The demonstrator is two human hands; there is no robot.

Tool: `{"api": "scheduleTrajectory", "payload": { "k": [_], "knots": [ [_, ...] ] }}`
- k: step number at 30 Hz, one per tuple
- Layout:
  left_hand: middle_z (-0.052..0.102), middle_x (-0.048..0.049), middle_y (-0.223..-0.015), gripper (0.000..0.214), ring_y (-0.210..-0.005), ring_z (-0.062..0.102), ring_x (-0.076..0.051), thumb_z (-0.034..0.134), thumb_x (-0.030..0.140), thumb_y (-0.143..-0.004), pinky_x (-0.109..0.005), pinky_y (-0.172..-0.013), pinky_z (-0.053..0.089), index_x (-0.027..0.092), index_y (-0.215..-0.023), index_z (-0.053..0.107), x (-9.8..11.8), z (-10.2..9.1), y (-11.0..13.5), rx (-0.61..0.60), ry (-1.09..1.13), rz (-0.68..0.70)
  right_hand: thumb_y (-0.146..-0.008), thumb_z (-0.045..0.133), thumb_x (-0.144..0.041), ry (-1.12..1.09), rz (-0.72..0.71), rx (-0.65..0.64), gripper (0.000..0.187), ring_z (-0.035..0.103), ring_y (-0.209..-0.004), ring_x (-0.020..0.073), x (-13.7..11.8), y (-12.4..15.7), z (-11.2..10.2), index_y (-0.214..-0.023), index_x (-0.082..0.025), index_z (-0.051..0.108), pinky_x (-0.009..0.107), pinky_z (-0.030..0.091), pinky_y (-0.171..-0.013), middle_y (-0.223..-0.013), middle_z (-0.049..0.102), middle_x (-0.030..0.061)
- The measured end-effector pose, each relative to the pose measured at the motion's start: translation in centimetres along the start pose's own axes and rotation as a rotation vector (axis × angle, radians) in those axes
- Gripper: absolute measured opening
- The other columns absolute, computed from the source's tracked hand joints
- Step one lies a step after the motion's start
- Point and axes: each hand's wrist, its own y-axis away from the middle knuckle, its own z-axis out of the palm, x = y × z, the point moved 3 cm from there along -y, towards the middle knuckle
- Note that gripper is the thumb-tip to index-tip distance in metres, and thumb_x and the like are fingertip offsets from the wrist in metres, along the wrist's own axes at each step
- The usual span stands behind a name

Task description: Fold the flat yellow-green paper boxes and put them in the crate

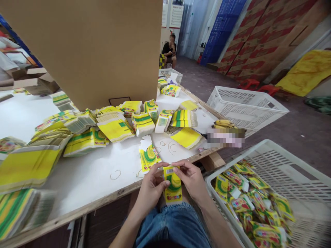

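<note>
Both my hands hold one small yellow-green printed carton (pixel 172 186) upright over my lap, at the table's front edge. My left hand (pixel 152 187) grips its left side with thumb on the front. My right hand (pixel 190 177) pinches its top right flap near the barcode. Just beyond on the white table (pixel 85 179) lies another flat carton blank (pixel 148 156). At my right a white crate (pixel 297 172) contains several folded cartons (pixel 254 210) of the same print.
Stacks of flat yellow carton blanks (pixel 113 127) cover the table from left to centre. A large brown cardboard sheet (pixel 90 48) stands behind them. An empty white crate (pixel 245 106) and bananas (pixel 223 123) sit at the right. A person (pixel 170 50) sits far back.
</note>
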Motion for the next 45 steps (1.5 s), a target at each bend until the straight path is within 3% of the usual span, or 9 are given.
{"api": "scheduleTrajectory", "payload": {
  "k": [11,14,16,18,21,25,29,36,45],
  "knots": [
    [0.074,-0.0085,-0.101,0.032,-0.092,0.070,-0.021,0.067,0.027,-0.083,-0.031,-0.081,0.054,0.019,-0.115,0.064,-0.7,1.4,-0.5,-0.042,-0.060,0.122,-0.083,0.069,-0.029,0.218,-0.146,0.061,0.009,0.065,-0.080,0.0198,-1.8,1.8,-2.0,-0.083,-0.021,0.074,0.033,0.050,-0.076,-0.083,0.070,0.0044],
    [0.068,-0.0099,-0.119,0.048,-0.112,0.063,-0.024,0.065,0.027,-0.084,-0.039,-0.099,0.047,0.024,-0.130,0.054,-0.1,0.0,-0.5,0.033,-0.219,0.191,-0.086,0.064,-0.033,0.528,-0.298,0.357,0.017,0.062,-0.083,0.0217,-4.2,2.6,-5.6,-0.090,-0.020,0.073,0.036,0.049,-0.077,-0.089,0.069,0.0075],
    [0.061,-0.0104,-0.131,0.044,-0.128,0.051,-0.027,0.066,0.027,-0.083,-0.043,-0.111,0.035,0.024,-0.126,0.059,0.5,-1.9,-0.6,0.216,-0.441,0.262,-0.085,0.065,-0.036,0.836,-0.448,0.668,0.022,0.058,-0.091,0.0257,-6.4,3.3,-8.4,-0.092,-0.018,0.074,0.044,0.044,-0.088,-0.092,0.066,0.0106],
    [0.060,-0.0111,-0.133,0.041,-0.131,0.047,-0.029,0.067,0.027,-0.081,-0.047,-0.114,0.028,0.024,-0.122,0.062,0.6,-4.0,-0.7,0.382,-0.582,0.234,-0.085,0.065,-0.038,1.006,-0.523,0.757,0.026,0.056,-0.096,0.0284,-7.5,3.3,-9.6,-0.095,-0.016,0.074,0.048,0.038,-0.094,-0.094,0.065,0.0123],
    [0.065,-0.0115,-0.127,0.037,-0.128,0.050,-0.033,0.071,0.025,-0.074,-0.051,-0.114,0.025,0.023,-0.112,0.069,-0.4,-5.5,-1.3,0.398,-0.596,0.148,-0.087,0.060,-0.038,0.941,-0.476,0.553,0.024,0.057,-0.094,0.0276,-5.7,1.6,-7.8,-0.095,-0.019,0.073,0.046,0.041,-0.091,-0.095,0.066,0.0114],
    [0.067,-0.0102,-0.125,0.038,-0.132,0.048,-0.032,0.070,0.019,-0.073,-0.051,-0.116,0.020,0.024,-0.111,0.070,-1.5,-5.4,-1.5,0.344,-0.594,0.148,-0.084,0.060,-0.030,0.716,-0.219,0.224,0.016,0.056,-0.097,0.0291,0.5,-2.4,-1.0,-0.092,-0.022,0.072,0.045,0.038,-0.093,-0.099,0.071,0.0113],
    [0.069,-0.0117,-0.122,0.041,-0.126,0.054,-0.033,0.069,0.015,-0.073,-0.054,-0.113,0.028,0.023,-0.113,0.070,-1.3,-5.2,-1.2,0.330,-0.664,0.149,-0.073,0.069,-0.020,0.613,-0.146,0.152,0.019,0.058,-0.091,0.0292,4.2,-4.9,4.1,-0.092,-0.023,0.071,0.043,0.040,-0.088,-0.086,0.072,0.0089],
    [0.059,-0.0119,-0.136,0.047,-0.129,0.052,-0.026,0.068,0.035,-0.081,-0.043,-0.110,0.037,0.020,-0.125,0.058,-0.4,-5.8,-0.9,0.525,-0.287,0.244,-0.084,0.058,-0.036,0.296,-0.030,0.130,0.028,0.062,-0.069,0.0192,4.3,-4.8,3.2,-0.102,-0.016,0.063,0.031,0.049,-0.065,-0.081,0.068,0.0062],
    [0.074,-0.0104,-0.111,0.045,-0.108,0.066,-0.027,0.077,0.041,-0.073,-0.038,-0.095,0.051,0.018,-0.110,0.068,0.2,-3.2,-1.0,0.259,0.268,0.070,-0.069,0.079,-0.046,-0.207,0.186,0.002,0.037,0.069,-0.076,0.0201,2.7,-1.6,3.6,-0.090,-0.017,0.069,0.036,0.054,-0.078,-0.079,0.073,0.0054]
  ]
}}
